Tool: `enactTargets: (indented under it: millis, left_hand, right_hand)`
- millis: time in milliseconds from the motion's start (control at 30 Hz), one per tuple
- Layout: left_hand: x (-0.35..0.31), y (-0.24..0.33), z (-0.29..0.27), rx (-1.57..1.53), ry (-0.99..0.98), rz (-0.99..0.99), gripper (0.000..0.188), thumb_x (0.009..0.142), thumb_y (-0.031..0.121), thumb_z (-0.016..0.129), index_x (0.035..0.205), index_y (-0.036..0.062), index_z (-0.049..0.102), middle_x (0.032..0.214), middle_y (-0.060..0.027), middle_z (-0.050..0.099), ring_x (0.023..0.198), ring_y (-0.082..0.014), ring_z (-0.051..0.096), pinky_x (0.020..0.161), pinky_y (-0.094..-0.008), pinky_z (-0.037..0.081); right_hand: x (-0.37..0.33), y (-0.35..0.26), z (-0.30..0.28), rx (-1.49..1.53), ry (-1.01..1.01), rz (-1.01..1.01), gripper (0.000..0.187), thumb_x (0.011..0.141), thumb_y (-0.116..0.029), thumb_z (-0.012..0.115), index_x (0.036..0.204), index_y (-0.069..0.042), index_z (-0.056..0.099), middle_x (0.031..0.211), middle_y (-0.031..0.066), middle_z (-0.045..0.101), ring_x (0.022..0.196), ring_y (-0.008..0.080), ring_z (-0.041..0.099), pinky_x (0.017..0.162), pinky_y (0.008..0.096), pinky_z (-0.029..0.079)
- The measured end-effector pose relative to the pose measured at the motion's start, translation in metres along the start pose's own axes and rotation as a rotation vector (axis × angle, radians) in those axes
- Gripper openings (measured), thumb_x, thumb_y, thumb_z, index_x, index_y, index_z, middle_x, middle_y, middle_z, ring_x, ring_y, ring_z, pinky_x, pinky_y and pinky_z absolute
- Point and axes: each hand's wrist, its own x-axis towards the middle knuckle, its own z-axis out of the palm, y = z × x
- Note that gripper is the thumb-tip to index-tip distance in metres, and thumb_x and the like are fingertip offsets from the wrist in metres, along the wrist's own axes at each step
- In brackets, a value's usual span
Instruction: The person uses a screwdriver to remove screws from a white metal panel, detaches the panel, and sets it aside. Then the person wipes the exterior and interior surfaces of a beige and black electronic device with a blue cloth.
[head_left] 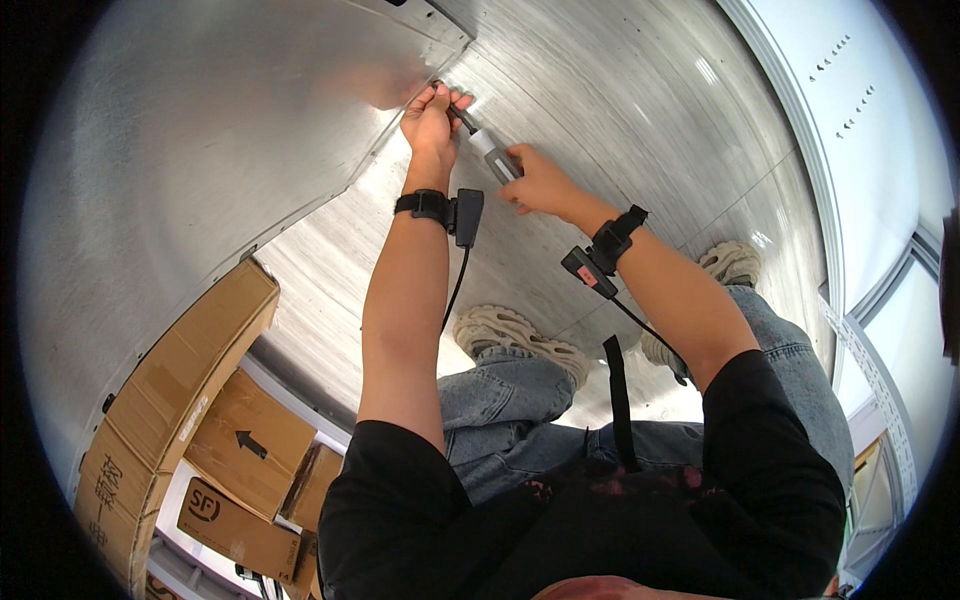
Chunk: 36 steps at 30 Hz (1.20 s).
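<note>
A screwdriver (496,158) with a grey and white handle and a dark shaft slants toward the lower edge of a large metal panel (230,130). My right hand (543,184) is closed round the back end of its handle. At the panel's edge, near its corner, my left hand (430,122) has thumb and fingers pinched together where the shaft runs in among them. The shaft's tip is hidden there, and what the pinch holds is too small to make out. Each wrist wears a black strap with a small dark box and a cable.
Cardboard boxes (250,432) stand on a shelf at the lower left, beside a long carton (185,375) against the panel. Pale wood-look floor (620,120) lies beneath my hands. My shoes (520,340) are close below. A white cabinet wall (850,130) curves along the right.
</note>
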Motion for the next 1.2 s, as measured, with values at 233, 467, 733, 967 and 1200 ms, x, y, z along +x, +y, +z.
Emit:
enactTargets:
  millis: [233,467,733,967,1200]
  left_hand:
    - [-0.007,0.006,0.005,0.02,0.007,-0.009,0.014,0.089,0.008,0.062,0.101,0.0049,0.055,0.086,-0.0089,0.067,0.069,-0.017,0.068,0.047,-0.0196,0.044]
    - [-0.001,0.003,-0.001,0.032,0.004,-0.024,0.014,0.09,0.009,0.061,0.102,0.0055,0.055,0.086,-0.0068,0.067,0.071,-0.0164,0.069,0.047,-0.0193,0.044]
    - [-0.004,0.003,-0.002,0.053,-0.059,-0.009,0.011,0.091,0.014,0.062,0.099,0.0066,0.058,0.089,-0.006,0.067,0.076,-0.0161,0.069,0.049,-0.0187,0.045]
    - [-0.002,0.004,-0.002,0.055,-0.019,-0.051,0.011,0.092,0.014,0.061,0.1,0.0076,0.059,0.09,-0.0057,0.068,0.075,-0.0152,0.068,0.05,-0.0187,0.046]
    - [-0.003,0.006,-0.006,0.029,-0.094,-0.055,0.012,0.095,0.015,0.056,0.104,0.0078,0.057,0.092,-0.0061,0.068,0.076,-0.0157,0.069,0.051,-0.0187,0.046]
  right_hand:
    - [0.009,0.022,0.005,-0.359,0.316,-0.297,0.056,0.074,-0.011,0.073,0.119,0.002,0.042,0.112,0.0183,0.053,0.094,0.0238,0.06,0.061,0.033,0.051]
    - [0.007,0.014,0.002,-0.029,0.15,-0.128,0.055,0.072,-0.011,0.074,0.118,0.002,0.047,0.107,0.0188,0.057,0.092,0.0209,0.059,0.065,0.0328,0.051]
    - [0.005,0.013,0.004,-0.452,0.245,-0.234,0.055,0.071,-0.013,0.076,0.118,0.004,0.053,0.105,0.0139,0.055,0.089,0.0208,0.059,0.068,0.0325,0.053]
    - [0.002,0.009,-0.002,0.229,0.03,-0.006,0.057,0.075,-0.012,0.072,0.124,0.002,0.047,0.108,0.0132,0.054,0.094,0.0213,0.059,0.07,0.0353,0.054]
    - [0.007,0.012,-0.007,0.109,-0.059,-0.06,0.055,0.077,-0.009,0.069,0.125,0.0,0.045,0.105,0.0116,0.058,0.077,0.0192,0.062,0.064,0.0333,0.055]
